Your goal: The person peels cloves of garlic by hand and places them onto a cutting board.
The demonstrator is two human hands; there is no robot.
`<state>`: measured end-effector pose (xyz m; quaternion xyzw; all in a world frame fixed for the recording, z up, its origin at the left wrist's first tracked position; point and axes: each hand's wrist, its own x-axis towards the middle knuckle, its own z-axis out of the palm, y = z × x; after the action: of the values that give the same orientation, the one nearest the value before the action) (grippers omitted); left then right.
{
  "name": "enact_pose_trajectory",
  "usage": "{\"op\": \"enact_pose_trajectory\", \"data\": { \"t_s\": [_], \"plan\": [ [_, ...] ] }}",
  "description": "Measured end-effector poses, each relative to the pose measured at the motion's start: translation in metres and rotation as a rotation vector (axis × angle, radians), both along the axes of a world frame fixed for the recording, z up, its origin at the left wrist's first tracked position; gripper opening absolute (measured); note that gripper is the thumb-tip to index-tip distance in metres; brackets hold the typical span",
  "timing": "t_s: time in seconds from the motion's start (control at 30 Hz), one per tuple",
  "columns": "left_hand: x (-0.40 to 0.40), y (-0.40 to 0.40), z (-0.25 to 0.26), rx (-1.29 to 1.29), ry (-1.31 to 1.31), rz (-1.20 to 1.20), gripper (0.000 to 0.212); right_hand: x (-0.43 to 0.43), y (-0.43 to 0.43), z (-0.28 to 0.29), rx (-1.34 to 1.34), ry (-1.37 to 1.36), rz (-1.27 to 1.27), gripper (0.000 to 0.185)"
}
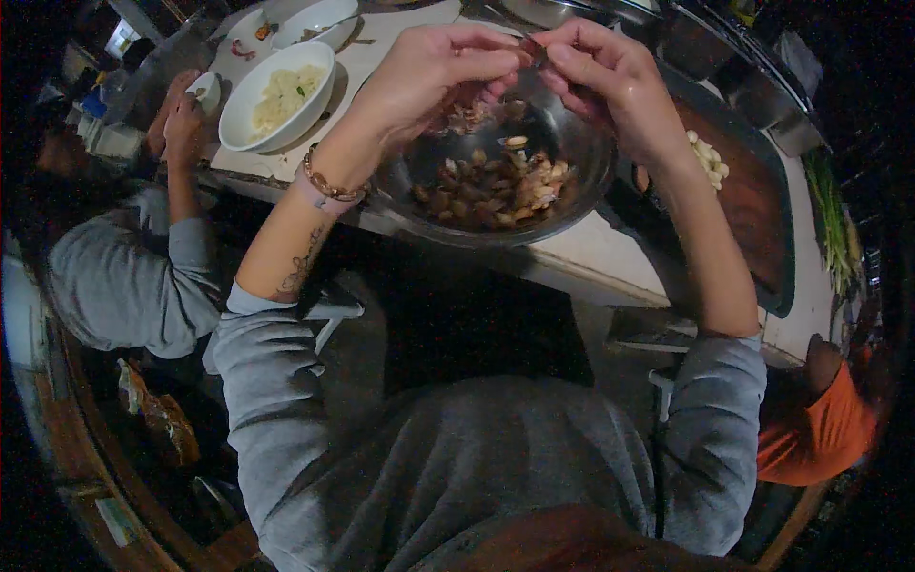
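Observation:
Over the far side of a wide metal bowl (607, 168), my left hand (457, 75) and my right hand (590, 68) meet at their fingertips. Both pinch a small dark reddish-brown piece (532, 51), which looks like a garlic clove or a shallot; the fingers partly hide it. Inside the bowl lie many small brown unpeeled cloves or bulbs (472, 189), with paler ones (547, 186) at the right. Papery skins (468, 118) show beneath my left hand. A bracelet is around my left wrist.
A white bowl (239, 132) of pale chopped food stands left, with another white bowl (343, 14) behind. Peeled garlic cloves (708, 161) lie on a brown board (750, 214) at right. Green stalks (829, 214) are farther right. A co-worker's hands (182, 118) hold a small bowl at far left.

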<state>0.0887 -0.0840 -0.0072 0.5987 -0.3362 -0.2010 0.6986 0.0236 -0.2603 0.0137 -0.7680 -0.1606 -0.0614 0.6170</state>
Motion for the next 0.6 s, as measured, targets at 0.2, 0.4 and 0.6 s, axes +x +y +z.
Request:
{"op": "enact_pose_trajectory", "data": {
  "t_s": [0.2, 0.4, 0.6],
  "plan": [
    [0.004, 0.004, -0.001, -0.056, -0.017, -0.101, 0.022, 0.004, -0.002, 0.000, 0.040, 0.023, -0.035, 0.025],
    [0.013, 0.006, -0.009, -0.318, 0.259, -0.186, 0.017, -0.005, 0.008, 0.013, -0.071, 0.090, -0.038, 0.033],
    [0.008, 0.001, -0.010, -0.400, 0.346, -0.181, 0.015, -0.006, 0.016, 0.017, -0.099, 0.007, -0.027, 0.035]
  ]
}}
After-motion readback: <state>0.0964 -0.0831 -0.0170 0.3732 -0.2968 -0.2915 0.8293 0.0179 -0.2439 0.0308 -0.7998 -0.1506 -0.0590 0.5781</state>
